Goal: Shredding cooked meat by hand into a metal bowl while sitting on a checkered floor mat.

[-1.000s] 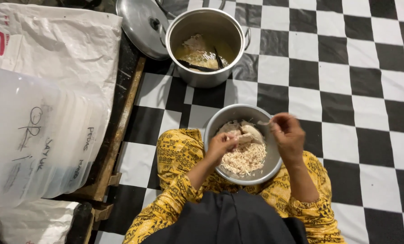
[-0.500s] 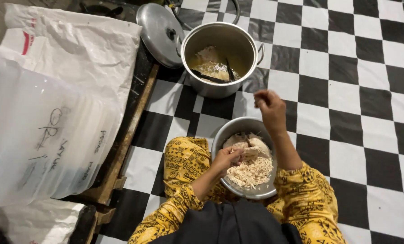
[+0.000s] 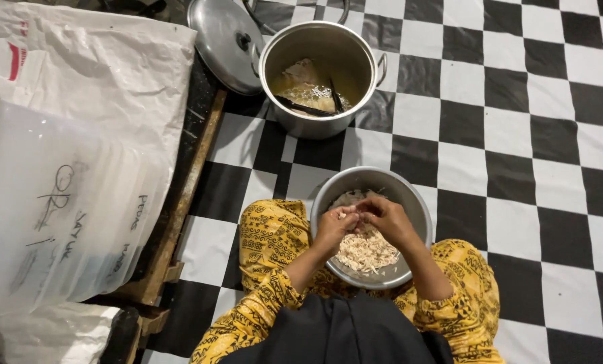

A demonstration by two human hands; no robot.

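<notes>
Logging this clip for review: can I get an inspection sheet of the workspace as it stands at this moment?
Surface: black-and-white checkered floor; the person sits on it.
Job's things: metal bowl on the lap, holding pale shredded food.
Hands: left hand and right hand meet over the bowl, fingers pinching a small piece of the food between them.
Clutter: large metal pot farther out, with broth, a pale piece and dark utensils inside; its lid leans beside it.
Cables: nothing seen.
Surroundings: white sacks, a translucent plastic container with handwriting, a wooden frame along the left.
</notes>
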